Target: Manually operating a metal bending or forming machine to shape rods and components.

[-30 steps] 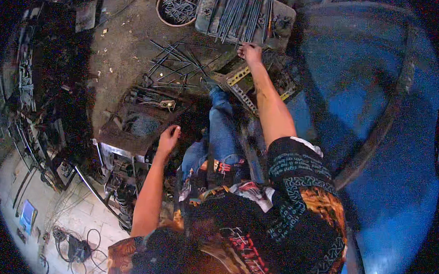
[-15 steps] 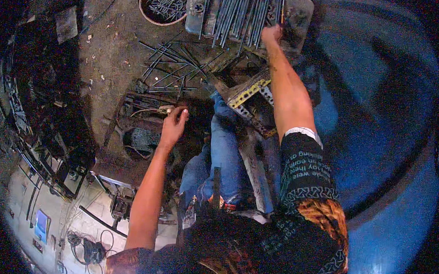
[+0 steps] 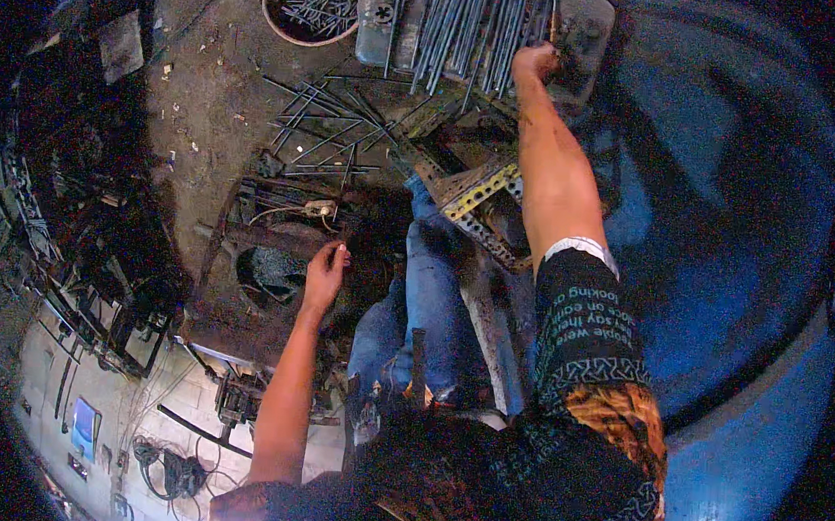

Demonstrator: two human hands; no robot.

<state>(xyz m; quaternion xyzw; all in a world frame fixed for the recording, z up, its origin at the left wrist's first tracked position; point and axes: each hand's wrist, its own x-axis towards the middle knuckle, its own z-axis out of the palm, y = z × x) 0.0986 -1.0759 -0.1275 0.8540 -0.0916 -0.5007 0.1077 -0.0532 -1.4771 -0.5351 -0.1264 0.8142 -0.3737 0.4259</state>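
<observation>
Wide blue surface (image 3: pixel 727 218), dark in its upper part and shining near its lower end, fills the right side of the place where I stand. Next in size is the brown floor (image 3: pixel 200 111), dirty and marked with small pale bits. Over it is one person, in a black printed top (image 3: pixel 559 444) and blue jeans (image 3: pixel 434 298). On the left of the legs is a rusty stand (image 3: pixel 220 308), which has a dark opening with grey loose material (image 3: pixel 273 263) inside. At the far side lies a worn metal tray (image 3: pixel 373 49), and on it the long dark rods (image 3: pixel 465 34) are side by side, some of their ends passing over the near edge. Between this tray and the legs is a yellow frame (image 3: pixel 481 191) full of holes. Left of the tray, a round bowl (image 3: pixel 306 41) carries many short metal pieces (image 3: pixel 312 0); below it more rods (image 3: pixel 331 117) lie crossed on the floor. The right grip (image 3: pixel 536 63) is narrow, fingers curled, at the tray's right part, just beside a thin orange-brown stick (image 3: pixel 553 26); I cannot tell if it holds this stick. The left grip (image 3: pixel 326 264) is near the opening, its fingers bent; what they hold, I cannot tell.
</observation>
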